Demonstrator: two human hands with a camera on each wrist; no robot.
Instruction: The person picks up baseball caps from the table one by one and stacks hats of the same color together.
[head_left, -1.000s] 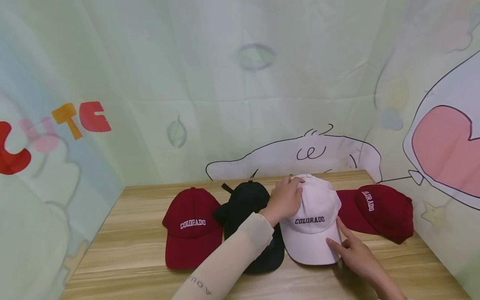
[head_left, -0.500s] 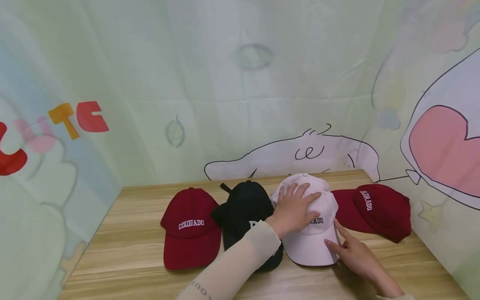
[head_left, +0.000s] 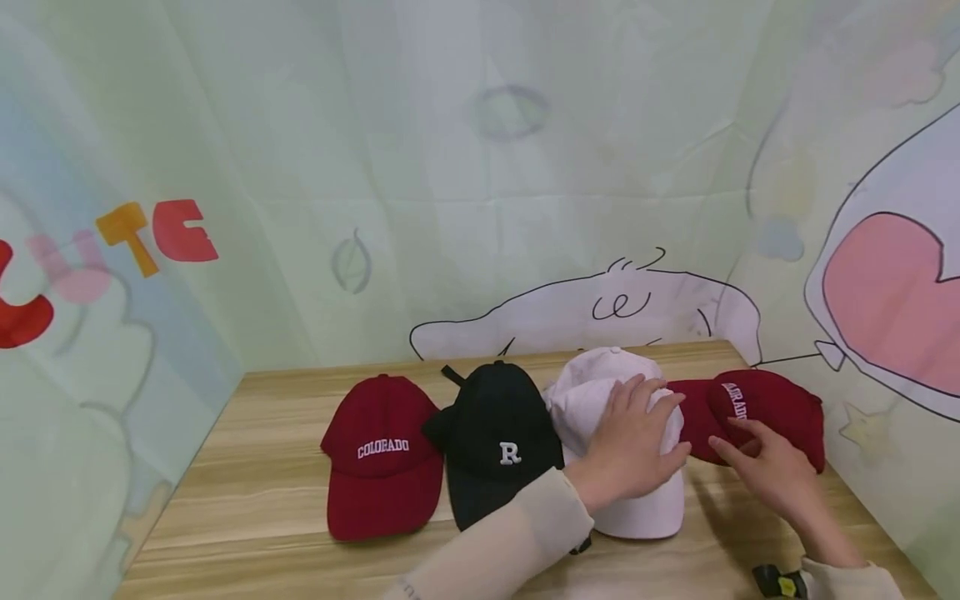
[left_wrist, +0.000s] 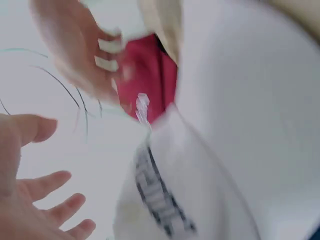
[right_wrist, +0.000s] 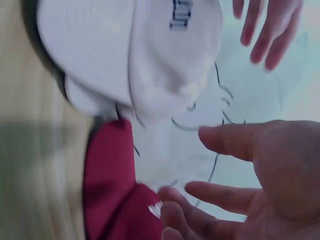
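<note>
A white baseball cap (head_left: 596,379) with dark lettering sits right of the middle, partly hidden behind my left hand (head_left: 633,437). The fingers of that hand are spread over the cap in the head view; the left wrist view has them apart from its crown. Under the cap's brim, a second white edge (right_wrist: 87,97) shows in the right wrist view. My right hand (head_left: 780,471) is in front of a maroon cap (head_left: 791,408) lying sideways, its fingers loosely bent around nothing. Part of that cap's lettering is covered by the hand.
Left of the white cap lies a black cap (head_left: 491,417) with a white R, its strap sticking out behind. Farther left is another maroon cap (head_left: 386,492) marked COLORADO. All rest on a wooden table (head_left: 247,483), backed by a printed curtain (head_left: 360,167).
My left hand has left the white cap's crown and moved right and forward of it. My right hand has let go of the brim and shifted right, toward the sideways maroon cap.
</note>
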